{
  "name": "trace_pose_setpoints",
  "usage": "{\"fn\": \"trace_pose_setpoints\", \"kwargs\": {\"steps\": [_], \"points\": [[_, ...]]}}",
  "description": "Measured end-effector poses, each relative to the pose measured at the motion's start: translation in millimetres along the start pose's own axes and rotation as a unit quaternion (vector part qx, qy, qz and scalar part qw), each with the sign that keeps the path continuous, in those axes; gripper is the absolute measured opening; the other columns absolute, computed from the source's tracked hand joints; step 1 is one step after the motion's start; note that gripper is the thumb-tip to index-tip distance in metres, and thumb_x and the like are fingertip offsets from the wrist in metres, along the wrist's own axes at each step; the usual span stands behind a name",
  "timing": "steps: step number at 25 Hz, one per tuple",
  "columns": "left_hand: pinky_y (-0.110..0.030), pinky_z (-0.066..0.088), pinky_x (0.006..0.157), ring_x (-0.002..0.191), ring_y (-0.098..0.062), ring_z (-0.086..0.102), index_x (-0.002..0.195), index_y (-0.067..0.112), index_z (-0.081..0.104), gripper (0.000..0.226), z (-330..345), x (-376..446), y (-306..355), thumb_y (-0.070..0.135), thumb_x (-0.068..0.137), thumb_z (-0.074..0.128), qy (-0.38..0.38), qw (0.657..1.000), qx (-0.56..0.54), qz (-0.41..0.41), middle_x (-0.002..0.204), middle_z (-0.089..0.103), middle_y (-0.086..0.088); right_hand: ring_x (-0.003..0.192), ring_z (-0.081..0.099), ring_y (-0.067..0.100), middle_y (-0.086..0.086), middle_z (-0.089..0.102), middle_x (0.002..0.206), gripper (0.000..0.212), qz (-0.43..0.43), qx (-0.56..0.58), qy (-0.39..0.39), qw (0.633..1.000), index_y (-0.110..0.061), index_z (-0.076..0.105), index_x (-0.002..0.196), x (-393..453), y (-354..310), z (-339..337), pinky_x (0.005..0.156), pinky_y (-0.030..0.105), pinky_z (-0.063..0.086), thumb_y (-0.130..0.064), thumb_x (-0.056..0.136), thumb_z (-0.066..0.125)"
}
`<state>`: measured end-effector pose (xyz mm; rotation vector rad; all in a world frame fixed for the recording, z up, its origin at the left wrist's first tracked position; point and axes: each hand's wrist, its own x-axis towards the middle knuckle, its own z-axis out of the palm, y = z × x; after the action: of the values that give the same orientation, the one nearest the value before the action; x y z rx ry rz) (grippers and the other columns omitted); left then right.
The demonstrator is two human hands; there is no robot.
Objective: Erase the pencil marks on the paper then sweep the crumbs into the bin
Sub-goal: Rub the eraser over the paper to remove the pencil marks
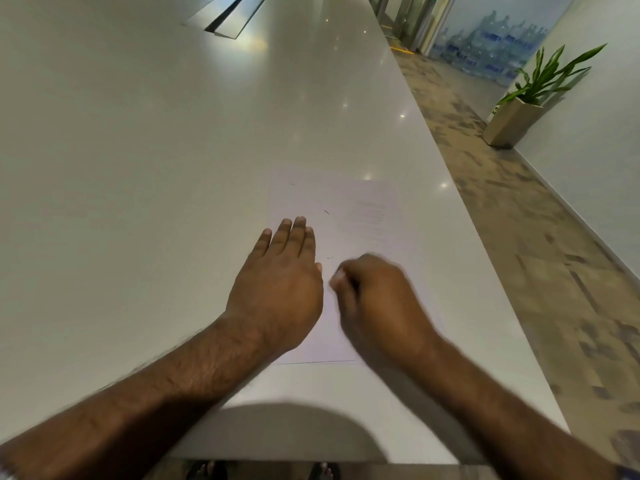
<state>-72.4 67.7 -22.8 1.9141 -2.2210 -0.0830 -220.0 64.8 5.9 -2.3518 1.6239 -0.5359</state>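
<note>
A white sheet of paper [360, 220] lies on the long white table [138, 150], near its right edge. Faint pencil marks [326, 212] show on the sheet, one small dark stroke near its middle and another just beyond my thumb. My left hand [280, 282] lies flat with fingers together, pressing down the paper's left side. My right hand [377, 299] is blurred and curled into a fist over the lower middle of the sheet; a small pale thing, seemingly an eraser [336, 276], peeks out at its fingertips. No bin is in view.
The table's right edge runs close beside the paper, with patterned carpet [554, 271] below. A potted plant [519, 112] stands by the wall at the right. A metal cable hatch [228, 15] sits open at the far end of the table.
</note>
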Motion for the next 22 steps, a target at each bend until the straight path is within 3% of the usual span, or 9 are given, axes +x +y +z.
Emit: {"fn": "trace_pose_setpoints", "kwargs": {"steps": [3,7,11,13,16,19,21,22], "points": [[-0.041,0.003,0.123,0.151,-0.024,-0.002,0.154,0.005,0.003,0.059,-1,0,1,0.030,0.100,0.010,-0.002,1.000,0.003,-0.004,0.163,-0.001,-0.012,0.066,0.058,0.024,0.008,0.062,0.070,0.030,0.082,-0.034,0.067,0.994,-0.007,0.061,0.064,40,38,-19,0.063,0.037,0.048,-0.020,0.089,0.052],[-0.040,0.003,0.123,0.151,-0.024,0.001,0.154,0.005,0.006,0.062,-1,-1,0,0.031,0.097,0.005,0.006,1.000,-0.005,-0.004,0.163,0.003,-0.012,0.064,0.052,0.021,0.005,0.057,0.067,0.028,-0.023,-0.019,-0.007,1.000,-0.008,0.056,0.062,5,-3,4,0.061,0.037,0.042,-0.016,0.089,0.052],[-0.041,0.003,0.123,0.151,-0.024,-0.003,0.154,0.005,0.001,0.060,-1,1,1,0.030,0.100,0.009,-0.005,1.000,0.002,-0.006,0.163,-0.003,-0.011,0.068,0.058,0.025,0.007,0.058,0.072,0.027,0.083,-0.062,0.077,0.992,-0.008,0.059,0.065,51,41,-18,0.061,0.031,0.040,-0.016,0.090,0.056],[-0.041,0.002,0.123,0.151,-0.024,-0.003,0.154,0.005,0.001,0.060,-2,0,1,0.030,0.100,0.008,-0.005,1.000,0.004,-0.007,0.163,-0.003,-0.011,0.067,0.058,0.024,0.006,0.060,0.071,0.021,0.064,-0.056,0.050,0.995,-0.007,0.063,0.065,46,32,-17,0.062,0.033,0.044,-0.012,0.084,0.056],[-0.040,0.002,0.123,0.151,-0.024,-0.002,0.154,0.006,0.003,0.061,0,0,1,0.030,0.098,0.003,0.001,1.000,0.001,-0.005,0.163,-0.001,-0.011,0.064,0.051,0.020,0.003,0.056,0.069,0.023,-0.037,-0.046,-0.025,0.998,-0.011,0.060,0.064,7,1,4,0.060,0.034,0.041,-0.012,0.086,0.053],[-0.040,0.002,0.123,0.151,-0.023,-0.003,0.154,0.006,0.001,0.060,0,0,2,0.030,0.099,0.005,-0.001,1.000,0.000,-0.007,0.163,-0.003,-0.010,0.066,0.055,0.022,0.005,0.057,0.072,0.026,0.079,-0.060,0.069,0.993,-0.010,0.059,0.065,49,41,-17,0.061,0.030,0.039,-0.017,0.090,0.055],[-0.039,0.001,0.123,0.151,-0.022,-0.004,0.154,0.007,0.001,0.059,-1,-1,2,0.030,0.100,0.007,0.000,1.000,-0.003,-0.009,0.164,-0.004,-0.010,0.070,0.061,0.028,0.010,0.064,0.073,0.023,0.079,-0.069,0.054,0.993,-0.005,0.063,0.066,59,45,-23,0.063,0.033,0.045,-0.013,0.087,0.056],[-0.039,0.000,0.123,0.151,-0.023,-0.003,0.154,0.007,0.002,0.060,-2,-1,2,0.030,0.099,0.005,0.002,1.000,-0.003,-0.008,0.164,-0.003,-0.010,0.070,0.060,0.028,0.010,0.065,0.072,0.021,0.039,-0.070,0.033,0.996,-0.005,0.064,0.067,50,32,-15,0.065,0.035,0.047,-0.012,0.085,0.056]]}}
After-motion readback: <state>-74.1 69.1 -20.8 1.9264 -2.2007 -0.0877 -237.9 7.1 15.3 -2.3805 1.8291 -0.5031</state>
